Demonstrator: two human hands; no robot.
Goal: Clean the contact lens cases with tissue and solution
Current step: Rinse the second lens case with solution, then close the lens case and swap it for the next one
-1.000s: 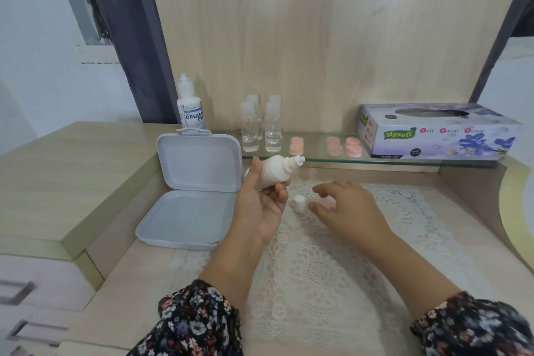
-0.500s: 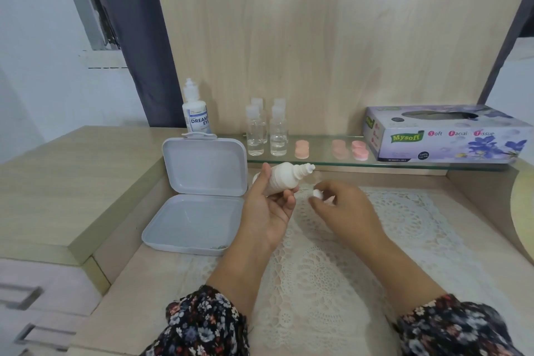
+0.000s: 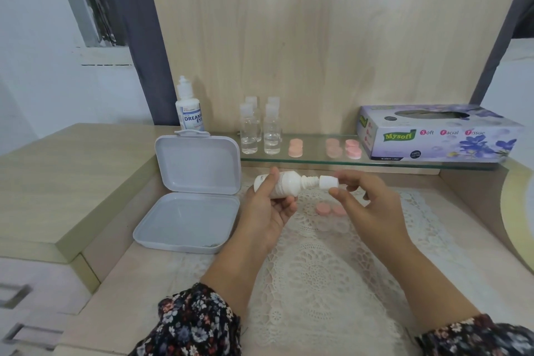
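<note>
While the left hand (image 3: pixel 270 208) grips the solution bottle (image 3: pixel 281 186), the right hand (image 3: pixel 365 199), pinching the cap (image 3: pixel 328 182), should twist it on straight.

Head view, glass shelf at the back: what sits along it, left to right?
Dream Eye solution bottle → four small clear bottles → first pink lens case → two more pink lens cases → Mysoft tissue box.
</note>
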